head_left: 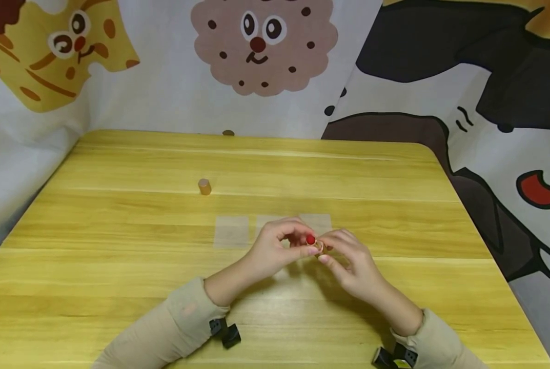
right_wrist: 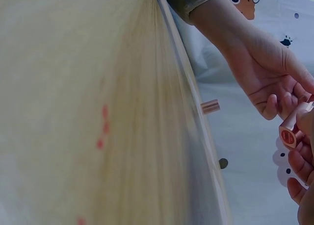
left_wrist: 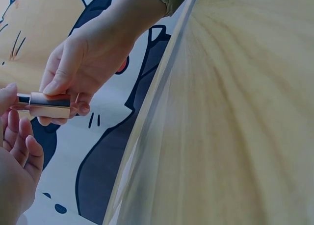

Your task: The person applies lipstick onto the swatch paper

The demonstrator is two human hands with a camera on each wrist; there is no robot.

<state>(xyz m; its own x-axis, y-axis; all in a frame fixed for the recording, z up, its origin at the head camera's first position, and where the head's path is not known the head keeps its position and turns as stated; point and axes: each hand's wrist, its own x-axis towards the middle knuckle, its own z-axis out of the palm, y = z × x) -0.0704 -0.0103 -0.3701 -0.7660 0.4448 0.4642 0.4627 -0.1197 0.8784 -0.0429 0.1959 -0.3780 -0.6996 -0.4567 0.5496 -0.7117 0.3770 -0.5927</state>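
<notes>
An uncapped lipstick (head_left: 321, 247) with its red tip showing is held between both hands over the near middle of the table. My left hand (head_left: 275, 247) pinches its upper end between thumb and fingers, close to the red tip. My right hand (head_left: 358, 266) grips the rose-gold base; the left wrist view shows the thumb lying along that shiny base (left_wrist: 51, 105). The base's flat end faces the camera in the right wrist view. Away from both hands, a rose-gold lipstick cap (head_left: 204, 187) stands upright, farther back and to the left.
Pale, see-through squares lie in a row on the wooden table (head_left: 118, 246): a left square (head_left: 231, 231), a middle one partly behind my left hand, and a right square (head_left: 317, 221). A cartoon-printed cloth (head_left: 164, 102) hangs behind the table.
</notes>
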